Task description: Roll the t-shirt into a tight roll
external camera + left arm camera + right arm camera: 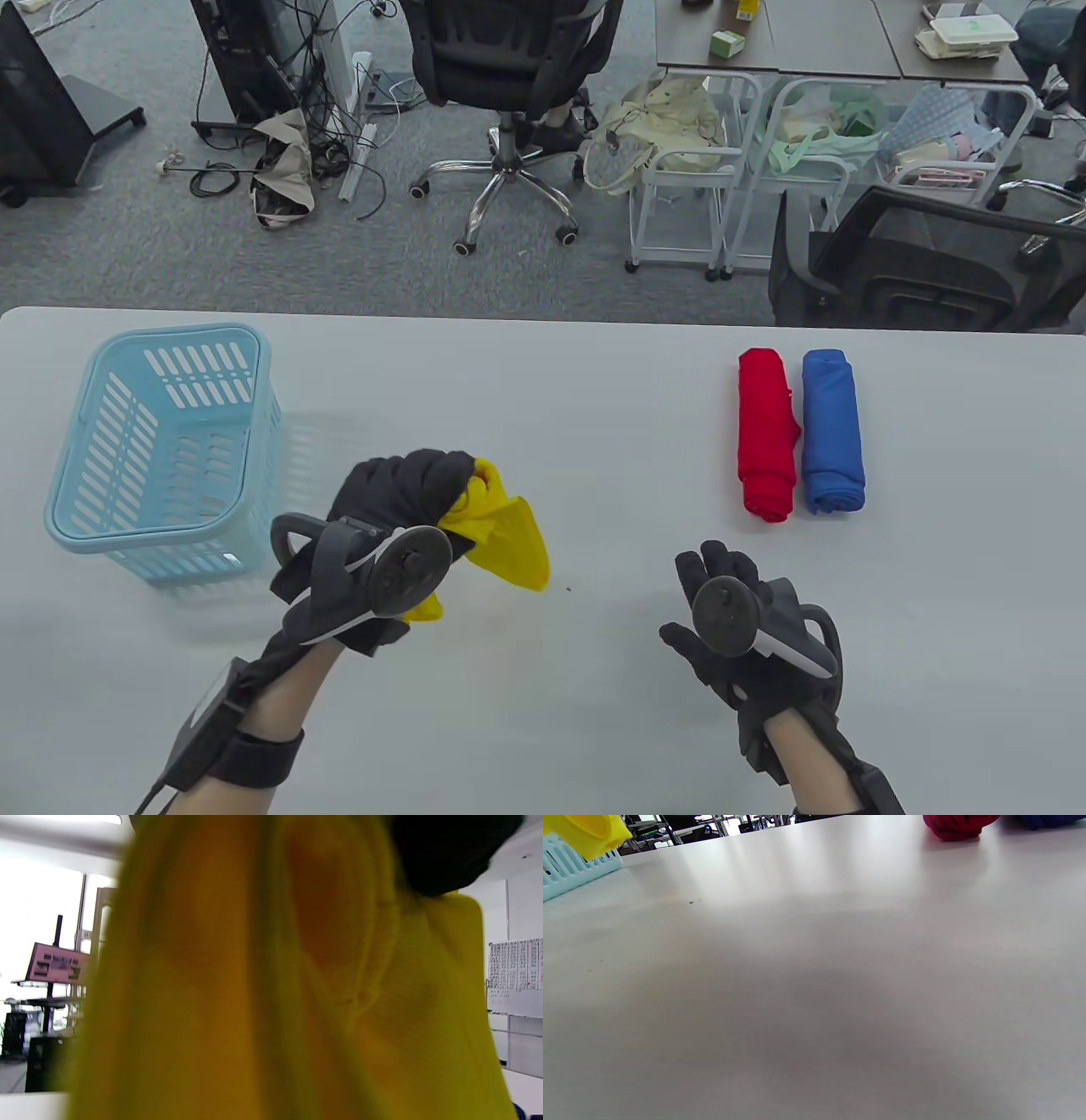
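Left hand (399, 526) grips bunched yellow t-shirt (509, 543) above desk (594, 722); right hand (738, 628) hovers relaxed, empty. Step: pickup. Next: spread shirt flat using 2 hands.

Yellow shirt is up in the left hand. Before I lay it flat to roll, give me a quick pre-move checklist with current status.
1. Left hand grips the yellow t-shirt: ok.
2. Right hand free to help: ok, fingers relaxed, holding nothing.
3. Bare table between the hands for spreading: ok.
4. Red roll and blue roll out of the way: ok, far right, side by side.
5. Blue basket clear of the shirt: cannot tell, it stands close by the left hand.
6. Shirt untangled: not ok, bunched.
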Action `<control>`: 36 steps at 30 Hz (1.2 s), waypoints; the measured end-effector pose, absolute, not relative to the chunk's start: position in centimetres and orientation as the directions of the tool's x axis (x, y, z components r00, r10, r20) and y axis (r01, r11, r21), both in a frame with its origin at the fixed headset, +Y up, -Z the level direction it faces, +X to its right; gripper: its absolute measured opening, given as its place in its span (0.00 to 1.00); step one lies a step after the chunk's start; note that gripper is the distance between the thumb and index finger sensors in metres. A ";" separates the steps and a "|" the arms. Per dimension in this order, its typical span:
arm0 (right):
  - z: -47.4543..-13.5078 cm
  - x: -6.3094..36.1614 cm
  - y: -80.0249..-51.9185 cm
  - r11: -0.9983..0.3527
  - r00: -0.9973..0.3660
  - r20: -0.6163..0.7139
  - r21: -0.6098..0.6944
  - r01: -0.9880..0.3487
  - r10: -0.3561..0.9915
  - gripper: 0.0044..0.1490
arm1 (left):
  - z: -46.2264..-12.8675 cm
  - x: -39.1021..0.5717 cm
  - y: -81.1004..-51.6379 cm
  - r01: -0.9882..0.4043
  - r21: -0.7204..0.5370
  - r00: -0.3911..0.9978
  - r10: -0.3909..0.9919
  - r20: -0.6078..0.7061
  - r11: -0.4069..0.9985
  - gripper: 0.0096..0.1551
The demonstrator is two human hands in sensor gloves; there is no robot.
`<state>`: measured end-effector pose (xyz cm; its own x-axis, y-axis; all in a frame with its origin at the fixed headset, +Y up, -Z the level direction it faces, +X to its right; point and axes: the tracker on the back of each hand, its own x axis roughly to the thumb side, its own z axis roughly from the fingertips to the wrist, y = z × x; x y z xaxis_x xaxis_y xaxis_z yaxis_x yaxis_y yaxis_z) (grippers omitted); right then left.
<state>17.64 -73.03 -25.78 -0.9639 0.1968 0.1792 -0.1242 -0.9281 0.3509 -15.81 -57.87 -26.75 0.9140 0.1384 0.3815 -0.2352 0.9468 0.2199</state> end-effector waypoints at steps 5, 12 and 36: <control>-25.8 17.7 -73.0 -0.930 -0.966 0.174 0.346 -0.123 0.193 0.52 | -30.0 -16.8 -67.4 -0.182 -0.263 0.953 0.236 0.190 0.947 0.44; -25.7 16.1 -74.0 -0.916 -0.955 0.227 0.392 -0.090 0.191 0.52 | -27.3 -16.9 -74.6 0.070 -0.399 0.963 0.042 0.265 0.914 0.48; -27.2 15.2 -72.0 -0.975 -0.998 0.017 0.215 -0.058 0.063 0.24 | -28.0 -18.0 -76.6 0.253 -0.374 0.960 -0.183 0.213 0.892 0.42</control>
